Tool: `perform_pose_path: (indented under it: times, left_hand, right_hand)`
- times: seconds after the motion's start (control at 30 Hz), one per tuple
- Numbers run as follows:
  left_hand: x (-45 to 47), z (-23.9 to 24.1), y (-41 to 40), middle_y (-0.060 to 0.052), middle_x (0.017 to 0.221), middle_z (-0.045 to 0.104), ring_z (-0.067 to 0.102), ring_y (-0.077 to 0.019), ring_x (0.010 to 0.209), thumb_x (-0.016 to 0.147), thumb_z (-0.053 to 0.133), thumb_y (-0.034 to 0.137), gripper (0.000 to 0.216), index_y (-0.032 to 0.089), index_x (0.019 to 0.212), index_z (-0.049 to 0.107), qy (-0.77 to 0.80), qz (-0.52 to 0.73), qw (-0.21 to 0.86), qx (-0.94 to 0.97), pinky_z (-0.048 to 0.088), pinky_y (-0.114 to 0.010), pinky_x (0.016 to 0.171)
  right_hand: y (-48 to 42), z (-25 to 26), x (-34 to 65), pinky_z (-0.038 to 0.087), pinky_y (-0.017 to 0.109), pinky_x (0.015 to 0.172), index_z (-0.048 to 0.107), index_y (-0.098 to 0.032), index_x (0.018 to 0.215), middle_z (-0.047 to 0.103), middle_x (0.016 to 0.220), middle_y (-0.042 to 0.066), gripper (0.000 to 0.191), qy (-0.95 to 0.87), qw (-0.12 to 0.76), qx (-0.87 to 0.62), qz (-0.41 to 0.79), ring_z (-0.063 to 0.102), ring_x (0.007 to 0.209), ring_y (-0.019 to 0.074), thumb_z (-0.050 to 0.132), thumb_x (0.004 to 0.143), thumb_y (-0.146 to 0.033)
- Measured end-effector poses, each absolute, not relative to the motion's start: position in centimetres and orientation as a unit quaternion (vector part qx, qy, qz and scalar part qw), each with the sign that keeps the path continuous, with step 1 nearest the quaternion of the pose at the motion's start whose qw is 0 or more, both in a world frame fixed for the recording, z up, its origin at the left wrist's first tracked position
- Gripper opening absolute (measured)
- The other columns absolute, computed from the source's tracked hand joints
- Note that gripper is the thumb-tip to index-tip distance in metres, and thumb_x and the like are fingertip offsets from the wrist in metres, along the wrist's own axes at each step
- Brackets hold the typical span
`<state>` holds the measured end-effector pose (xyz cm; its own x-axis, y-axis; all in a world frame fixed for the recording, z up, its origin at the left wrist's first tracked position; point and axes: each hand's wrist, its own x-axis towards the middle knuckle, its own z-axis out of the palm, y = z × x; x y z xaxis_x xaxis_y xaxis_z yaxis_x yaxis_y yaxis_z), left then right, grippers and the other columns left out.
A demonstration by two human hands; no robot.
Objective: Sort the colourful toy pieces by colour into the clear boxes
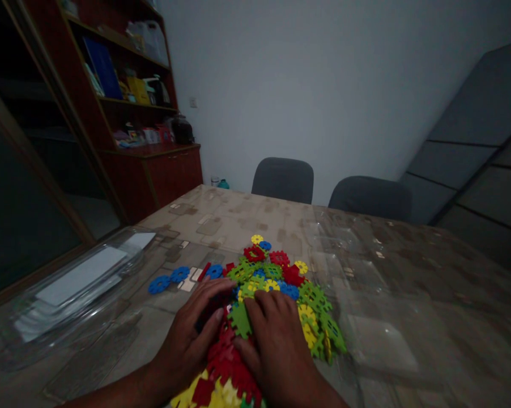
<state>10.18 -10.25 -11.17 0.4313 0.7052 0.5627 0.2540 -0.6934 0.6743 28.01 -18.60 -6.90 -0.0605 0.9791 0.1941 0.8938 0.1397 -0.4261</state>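
Both bare hands are at work in a mound of notched plastic building pieces, which sits on the patterned table [221, 218] directly in front of us. Left hand [187, 334]: curved along the mound's left side, thumb standing apart from the fingers with a dark gap between. Right hand [281, 334]: palm down over the mound, fingers close together, tips at the edge of a flat green piece [239, 319]; whether they are clamped on it we cannot tell. Below the wrists, red notched pieces [228, 362] lie massed together, with yellow pieces [225, 394] nearest us. Progress, as we judge it: partial. Colours are bunched near the body, red against yellow, whereas the far part is mixed, with green window-patterned pieces [315, 297] among red, blue and yellow ones. We can make out no finished build, and cannot confirm whether the red pieces are joined or merely heaped. Unhandled at the outskirts: blue notched discs [159, 284] and a red stick [204, 272] to the left, a yellow notched disc [256, 239] at the far tip. Most of the mixed portion therefore seems left to deal with.
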Motion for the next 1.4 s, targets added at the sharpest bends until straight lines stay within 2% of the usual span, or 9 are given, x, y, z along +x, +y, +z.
perform_pose_path:
  times: [0.07,0.23,0.33,0.47,0.6,0.8,1.07,1.23,1.4]
  left_hand:
    - [10.2,-11.3,-10.2,-0.007,0.130,0.066,0.060,-0.0267,0.123,0.100,0.050,0.030,0.031,0.029,0.130,0.060,0.303,0.434,0.266,0.805,0.050,-0.044,0.107]
    - [10.3,-11.3,-10.0,-0.009,0.129,0.066,0.062,-0.0267,0.119,0.101,0.050,0.033,0.030,0.026,0.128,0.061,0.324,0.417,0.280,0.802,0.050,-0.044,0.105]
    - [10.3,-11.2,-10.0,-0.008,0.127,0.067,0.061,-0.0264,0.121,0.102,0.047,0.032,0.029,0.027,0.125,0.064,0.313,0.391,0.248,0.829,0.048,-0.045,0.107]
    - [10.1,-11.0,-10.1,-0.007,0.130,0.068,0.053,-0.0304,0.130,0.097,0.055,0.034,0.033,0.028,0.129,0.061,0.265,0.329,0.166,0.891,0.029,-0.058,0.118]
    - [10.1,-10.5,-10.4,-0.006,0.137,0.064,0.045,-0.0342,0.139,0.092,0.063,0.044,0.048,0.031,0.137,0.054,0.237,0.300,0.122,0.916,0.013,-0.067,0.119]
    - [9.9,-10.3,-10.0,-0.008,0.135,0.064,0.045,-0.0336,0.138,0.092,0.066,0.037,0.048,0.029,0.138,0.053,0.215,0.260,0.137,0.931,0.019,-0.065,0.119]
    - [9.5,-10.0,-10.5,-0.010,0.132,0.062,0.052,-0.0321,0.130,0.094,0.064,0.045,0.052,0.030,0.141,0.047,0.202,0.323,0.162,0.910,0.024,-0.061,0.119]
    - [10.0,-10.0,-12.0,-0.010,0.128,0.064,0.055,-0.0323,0.127,0.096,0.059,0.055,0.057,0.029,0.145,0.045,0.168,0.332,0.138,0.918,0.015,-0.062,0.121]
    - [10.3,-10.3,-12.5,-0.010,0.130,0.066,0.054,-0.0307,0.130,0.094,0.062,0.055,0.064,0.028,0.149,0.041,0.130,0.296,0.124,0.938,0.018,-0.058,0.123]
  right_hand:
    - [-18.6,-6.8,28.2,0.043,0.052,0.106,0.063,-0.021,0.128,0.065,0.129,0.008,0.043,-0.726,0.233,-0.638,0.106,0.055,0.118,0.0312,0.071,0.086,-0.025]
    - [-19.3,-6.5,30.6,0.044,0.047,0.108,0.051,-0.020,0.142,0.052,0.147,0.013,0.067,-0.743,0.261,-0.604,0.122,0.049,0.132,0.0298,0.074,0.079,-0.013]
    - [-19.7,-6.3,32.3,0.049,0.047,0.103,0.057,-0.022,0.134,0.058,0.141,0.013,0.055,-0.744,0.246,-0.611,0.111,0.056,0.126,0.0294,0.068,0.082,-0.010]
    - [-20.9,-6.8,34.1,0.056,0.043,0.092,0.064,-0.025,0.121,0.070,0.123,0.009,0.038,-0.755,0.214,-0.614,0.086,0.066,0.110,0.0267,0.060,0.087,-0.008]
    - [-22.3,-7.8,35.6,0.057,0.043,0.087,0.065,-0.024,0.120,0.069,0.123,0.010,0.036,-0.760,0.192,-0.620,0.030,0.066,0.106,0.0280,0.061,0.087,-0.009]
    - [-22.7,-7.7,36.7,0.056,0.044,0.088,0.062,-0.025,0.126,0.070,0.118,0.008,0.048,-0.766,0.163,-0.619,0.065,0.064,0.105,0.0277,0.068,0.081,-0.008]
    - [-24.7,-7.5,36.7,0.055,0.039,0.073,0.066,-0.027,0.103,0.071,0.105,0.005,0.039,-0.775,0.103,-0.623,0.025,0.067,0.091,0.0285,0.082,0.069,-0.018]
    - [-26.5,-11.2,36.8,0.051,0.037,0.068,0.061,-0.026,0.094,0.071,0.090,0.003,0.028,-0.768,0.091,-0.629,-0.074,0.067,0.082,0.0264,0.069,0.075,-0.007]
    - [-26.2,-12.5,36.1,0.048,0.035,0.068,0.057,-0.027,0.093,0.070,0.089,0.003,0.030,-0.758,0.116,-0.638,-0.077,0.065,0.081,0.0254,0.064,0.075,-0.004]
